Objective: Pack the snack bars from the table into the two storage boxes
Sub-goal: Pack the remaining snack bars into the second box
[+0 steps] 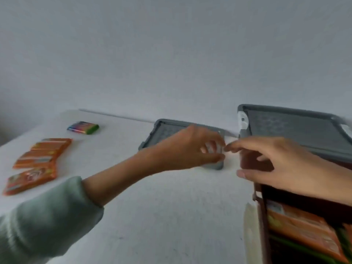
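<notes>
Orange snack bars [302, 227] already fill the brown box [263, 216], several orange bars [36, 164] await on the table [162, 206], while the left hand [182, 149] pinches the grey lid [167, 130] and the right hand [282, 164] hovers, fingers spread.

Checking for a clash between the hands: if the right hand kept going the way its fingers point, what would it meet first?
Probably the left hand: the right hand points left, fingertips nearly at the left fingers on the grey box. Depth is unclear.

- The middle of the tabletop [152, 216] lay bare, giving open passage.
- Orange snack bars [36, 162] crowded its left edge.
- A grey lid [165, 132] lay flat at the back.
- The brown storage box [304, 235] and its raised lid [293, 128] walled off the right.
</notes>
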Demonstrator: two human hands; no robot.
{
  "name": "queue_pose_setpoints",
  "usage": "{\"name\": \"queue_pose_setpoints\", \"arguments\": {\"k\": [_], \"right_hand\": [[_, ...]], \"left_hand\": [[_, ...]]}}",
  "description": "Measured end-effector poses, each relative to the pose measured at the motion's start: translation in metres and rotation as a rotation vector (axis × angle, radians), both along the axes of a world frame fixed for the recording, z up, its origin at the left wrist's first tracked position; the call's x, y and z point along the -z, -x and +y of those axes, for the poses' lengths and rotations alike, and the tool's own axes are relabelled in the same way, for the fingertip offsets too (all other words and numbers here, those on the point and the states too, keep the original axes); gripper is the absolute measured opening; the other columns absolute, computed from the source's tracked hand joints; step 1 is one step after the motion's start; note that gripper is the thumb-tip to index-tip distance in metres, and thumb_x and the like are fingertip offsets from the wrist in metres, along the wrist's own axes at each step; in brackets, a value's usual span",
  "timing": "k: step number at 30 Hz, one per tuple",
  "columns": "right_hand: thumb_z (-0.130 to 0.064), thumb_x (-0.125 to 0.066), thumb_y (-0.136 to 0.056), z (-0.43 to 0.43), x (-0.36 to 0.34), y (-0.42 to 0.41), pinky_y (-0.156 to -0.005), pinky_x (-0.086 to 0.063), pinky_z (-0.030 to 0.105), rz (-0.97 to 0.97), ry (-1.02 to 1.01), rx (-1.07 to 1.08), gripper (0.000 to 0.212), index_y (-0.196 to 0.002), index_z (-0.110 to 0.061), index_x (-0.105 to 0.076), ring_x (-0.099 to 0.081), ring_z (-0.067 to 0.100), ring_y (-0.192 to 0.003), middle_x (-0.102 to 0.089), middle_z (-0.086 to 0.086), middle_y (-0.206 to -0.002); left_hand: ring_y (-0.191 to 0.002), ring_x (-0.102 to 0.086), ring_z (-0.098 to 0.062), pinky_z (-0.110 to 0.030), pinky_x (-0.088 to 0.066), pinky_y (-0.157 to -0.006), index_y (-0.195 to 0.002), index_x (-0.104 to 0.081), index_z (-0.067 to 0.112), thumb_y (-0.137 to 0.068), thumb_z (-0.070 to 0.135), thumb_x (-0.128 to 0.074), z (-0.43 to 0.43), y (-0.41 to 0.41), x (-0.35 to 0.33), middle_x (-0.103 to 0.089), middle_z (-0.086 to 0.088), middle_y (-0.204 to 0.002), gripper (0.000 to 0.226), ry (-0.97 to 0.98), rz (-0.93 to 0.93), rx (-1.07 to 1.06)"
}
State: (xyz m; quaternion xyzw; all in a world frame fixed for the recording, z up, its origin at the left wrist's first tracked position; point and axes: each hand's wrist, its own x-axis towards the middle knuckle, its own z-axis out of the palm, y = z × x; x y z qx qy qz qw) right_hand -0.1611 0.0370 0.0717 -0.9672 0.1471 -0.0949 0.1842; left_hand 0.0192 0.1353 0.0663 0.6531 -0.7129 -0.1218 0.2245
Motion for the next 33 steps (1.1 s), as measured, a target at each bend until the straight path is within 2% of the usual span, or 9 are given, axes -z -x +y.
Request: {"name": "queue_pose_setpoints", "arguments": {"k": [3,8,14,20,24,27,29,30,33], "right_hand": [[-0.033,-0.070,-0.076,0.014,-0.006,-0.094,-0.085,-0.046,0.012,-0.068,0.006,-0.085,0.050,-0.119,-0.044,-0.047,-0.055,-0.010,-0.099,-0.057,-0.023,-0.111],[-0.023,-0.067,-0.082,0.044,0.005,-0.250,-0.092,-0.043,0.024,-0.129,-0.041,-0.199,0.048,-0.127,-0.029,-0.051,-0.054,0.011,-0.110,-0.058,-0.002,-0.121],[-0.018,-0.064,-0.083,0.089,0.056,-0.423,-0.093,-0.044,0.030,-0.058,-0.066,-0.283,0.054,-0.133,-0.025,-0.046,-0.052,0.017,-0.116,-0.054,0.006,-0.129],[-0.025,-0.062,-0.083,0.108,0.112,-0.531,-0.088,-0.043,0.028,0.054,-0.082,-0.231,0.058,-0.137,-0.024,-0.041,-0.051,0.024,-0.112,-0.053,0.012,-0.126],[-0.031,-0.059,-0.085,0.106,0.144,-0.563,-0.101,-0.038,0.035,0.098,-0.004,-0.196,0.060,-0.140,-0.025,-0.037,-0.038,0.027,-0.126,-0.041,0.011,-0.138],[-0.039,-0.051,-0.091,0.098,0.165,-0.572,-0.108,-0.032,0.042,0.169,0.089,-0.185,0.059,-0.144,-0.031,-0.028,-0.022,0.028,-0.136,-0.022,0.006,-0.151],[-0.039,-0.043,-0.095,0.091,0.176,-0.574,-0.111,-0.027,0.044,0.208,0.110,-0.182,0.056,-0.146,-0.033,-0.021,-0.016,0.031,-0.139,-0.011,0.007,-0.156],[-0.036,-0.041,-0.097,0.088,0.179,-0.574,-0.112,-0.026,0.044,0.202,0.111,-0.183,0.054,-0.146,-0.033,-0.019,-0.016,0.032,-0.139,-0.009,0.008,-0.156],[-0.025,-0.038,-0.099,0.083,0.183,-0.572,-0.113,-0.026,0.041,0.161,0.124,-0.210,0.050,-0.146,-0.031,-0.022,-0.022,0.033,-0.136,-0.012,0.008,-0.156]], "left_hand": [[-0.093,-0.063,-0.008,-0.017,-0.049,-0.075,-0.112,-0.062,0.020,-0.085,0.036,-0.061,0.040,-0.090,-0.009,-0.066,0.004,-0.109,0.031,0.051,-0.067,-0.237],[-0.100,-0.059,-0.015,-0.036,-0.049,-0.090,-0.115,-0.060,0.022,-0.085,0.036,-0.061,0.114,-0.229,-0.003,-0.061,-0.001,-0.115,0.033,0.031,-0.105,-0.625],[-0.109,-0.054,-0.021,-0.030,-0.043,-0.091,-0.127,-0.050,0.014,-0.089,0.031,-0.057,0.196,-0.367,0.036,-0.055,-0.009,-0.124,0.042,-0.117,-0.058,-0.917],[-0.127,-0.042,-0.021,-0.033,-0.033,-0.106,-0.136,-0.041,0.020,-0.092,0.029,-0.053,0.228,-0.442,0.097,-0.045,-0.006,-0.138,0.046,-0.248,0.027,-0.922],[-0.135,-0.032,-0.020,-0.042,-0.025,-0.114,-0.137,-0.040,0.031,-0.092,0.028,-0.053,0.232,-0.468,0.135,-0.040,0.001,-0.145,0.046,-0.301,0.063,-0.836],[-0.133,-0.033,-0.019,-0.042,-0.025,-0.113,-0.135,-0.043,0.032,-0.085,0.051,-0.054,0.230,-0.475,0.150,-0.040,0.001,-0.144,0.056,-0.319,0.066,-0.773],[-0.128,-0.035,-0.017,-0.040,-0.029,-0.110,-0.135,-0.042,0.036,-0.067,0.082,-0.038,0.230,-0.482,0.155,-0.042,0.002,-0.139,0.082,-0.284,0.060,-0.749],[-0.127,-0.035,-0.016,-0.038,-0.030,-0.109,-0.135,-0.040,0.037,-0.063,0.088,-0.029,0.230,-0.487,0.158,-0.041,0.003,-0.138,0.089,-0.284,0.037,-0.736],[-0.128,-0.034,-0.019,-0.038,-0.029,-0.107,-0.139,-0.034,0.035,-0.080,0.073,-0.031,0.225,-0.496,0.165,-0.039,0.001,-0.139,0.071,-0.273,-0.071,-0.768]]}}
